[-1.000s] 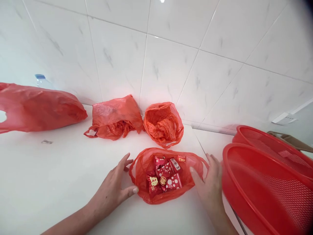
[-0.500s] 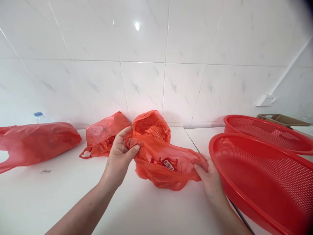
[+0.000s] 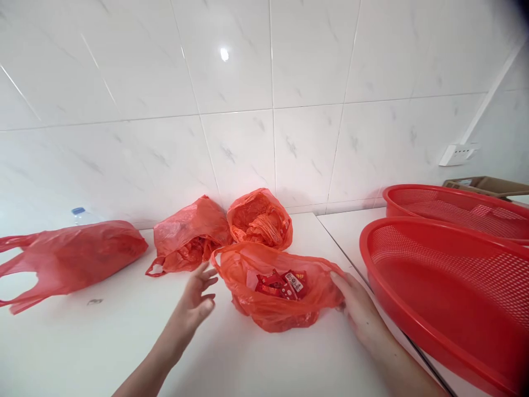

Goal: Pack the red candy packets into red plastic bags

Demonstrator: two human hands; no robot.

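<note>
In front of me on the white table lies a thin red plastic bag with its mouth spread wide. Several small red wrapped packets show inside it, one with a white label. My right hand pinches the bag's right rim, thumb on the inner side and fingers mostly hidden behind the plastic. My left hand is just left of the bag, fingers apart and holding nothing. Behind the bag, another opened red plastic bag stands by the wall, with a crumpled red plastic bag left of it.
A full red plastic bag lies at the far left, a blue-capped bottle behind it. Two red perforated baskets fill the right side. A brown tray and a wall socket are behind them. A seam crosses the table at right.
My left hand has let go of the bag's left rim and drawn back from it. The bag's mouth is wider, and more packets show. The view has shifted slightly.
</note>
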